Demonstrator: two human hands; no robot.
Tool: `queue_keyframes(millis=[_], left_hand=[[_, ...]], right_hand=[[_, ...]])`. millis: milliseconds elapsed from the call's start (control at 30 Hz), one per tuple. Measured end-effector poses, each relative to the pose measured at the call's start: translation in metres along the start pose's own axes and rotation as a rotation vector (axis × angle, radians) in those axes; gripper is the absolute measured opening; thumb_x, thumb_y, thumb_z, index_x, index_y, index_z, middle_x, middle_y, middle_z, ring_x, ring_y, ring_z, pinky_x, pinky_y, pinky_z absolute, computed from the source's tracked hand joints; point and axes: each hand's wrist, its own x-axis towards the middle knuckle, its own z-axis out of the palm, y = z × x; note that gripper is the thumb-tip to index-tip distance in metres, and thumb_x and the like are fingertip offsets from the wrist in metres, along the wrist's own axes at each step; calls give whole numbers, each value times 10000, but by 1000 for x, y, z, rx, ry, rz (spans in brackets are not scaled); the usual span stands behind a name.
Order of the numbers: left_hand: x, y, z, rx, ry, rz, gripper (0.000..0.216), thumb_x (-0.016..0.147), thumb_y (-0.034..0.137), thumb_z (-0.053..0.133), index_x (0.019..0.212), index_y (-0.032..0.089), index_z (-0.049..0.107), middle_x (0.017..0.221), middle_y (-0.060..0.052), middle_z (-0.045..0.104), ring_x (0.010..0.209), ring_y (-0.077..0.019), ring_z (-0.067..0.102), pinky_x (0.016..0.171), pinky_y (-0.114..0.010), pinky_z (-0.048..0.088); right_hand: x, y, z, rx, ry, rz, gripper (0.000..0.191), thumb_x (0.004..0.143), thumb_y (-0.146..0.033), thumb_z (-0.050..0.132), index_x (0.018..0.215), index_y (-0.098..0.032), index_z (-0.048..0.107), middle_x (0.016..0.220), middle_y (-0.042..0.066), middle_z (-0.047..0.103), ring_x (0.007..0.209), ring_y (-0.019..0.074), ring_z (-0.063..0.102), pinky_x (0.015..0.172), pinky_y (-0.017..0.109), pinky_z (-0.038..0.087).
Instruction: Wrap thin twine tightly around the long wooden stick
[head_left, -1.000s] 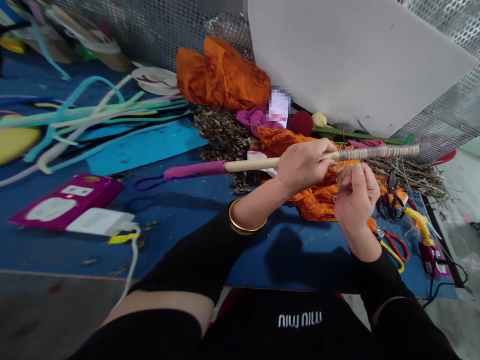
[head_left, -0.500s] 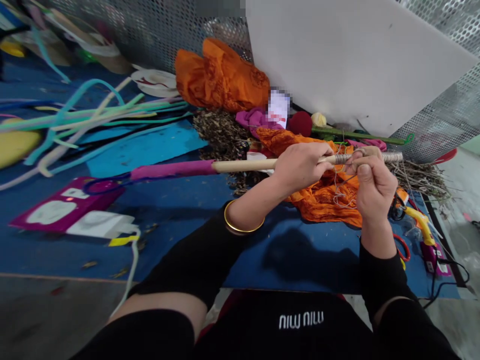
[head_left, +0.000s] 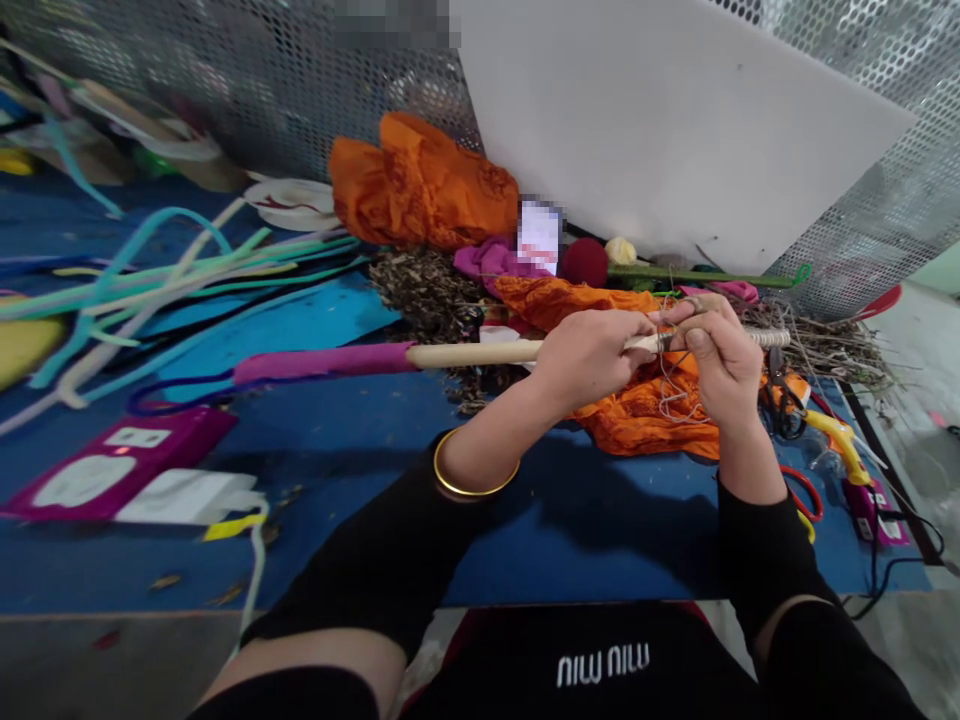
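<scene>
A pale wooden stick (head_left: 476, 353) lies level across my view. Its left part wears a pink sleeve (head_left: 326, 364) with a dark blue cord loop (head_left: 161, 392) at the end; toward the right it is wound with light string. My left hand (head_left: 592, 355) is closed around the bare wood beside the winding. Close by, my right hand (head_left: 720, 350) has its fingers bent over the wound section, thumb and forefinger pinching, apparently on the string; the exact grip is partly hidden. Loose grey string (head_left: 679, 402) dangles in tangles below, over orange patterned cloth (head_left: 637, 430).
Foam-like coloured strips (head_left: 150, 290) and a magenta power strip (head_left: 127, 465) lie left. Behind are bundled orange cloth (head_left: 427, 185), dry plant stems (head_left: 420, 295), a lit phone (head_left: 538, 235) and a white board (head_left: 660, 130). Black scissors (head_left: 785, 395) and a yellow glue gun (head_left: 838, 440) lie right.
My right hand has shifted slightly left along the stick, closer to my left hand, and its fingers have re-bent. The whole view has tilted a little, moving the scene down and left.
</scene>
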Motion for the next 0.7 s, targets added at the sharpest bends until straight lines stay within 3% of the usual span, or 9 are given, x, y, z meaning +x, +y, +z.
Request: queue_keyframes(millis=[133, 300, 567, 700], left_hand=[[-2, 1, 2, 119, 10, 30, 201, 951, 295, 599, 959, 176, 760, 964, -84, 815, 890, -260, 761, 693, -316, 470], [-3, -2, 5, 241, 29, 141, 213, 963, 252, 563, 1023, 166, 748, 977, -87, 816, 870, -255, 763, 665, -319, 476], [-6, -8, 13, 410, 212, 352, 266, 980, 243, 557, 1202, 158, 676, 812, -53, 767, 719, -217, 731, 579, -300, 436], [-6, -12, 16, 404, 252, 447, 214, 1034, 252, 483, 1016, 201, 690, 837, -43, 774, 735, -187, 727, 603, -278, 449]], right_hand=[[1, 3, 0, 1, -10, 90, 360, 1054, -446, 514, 792, -232, 637, 1019, 46, 706, 957, 176, 711, 847, 351, 592], [-1, 8, 0, 5, -50, 165, 327, 1050, -377, 528, 778, -224, 624, 1092, 51, 691, 1038, 179, 720, 883, 350, 574], [-4, 5, -2, -122, -73, 184, 322, 1045, -356, 515, 772, -226, 624, 1136, 63, 707, 989, 172, 677, 883, 357, 552], [-4, 6, -2, -70, -97, 216, 340, 1046, -379, 508, 762, -223, 614, 1168, 73, 689, 1022, 179, 695, 921, 373, 568]])
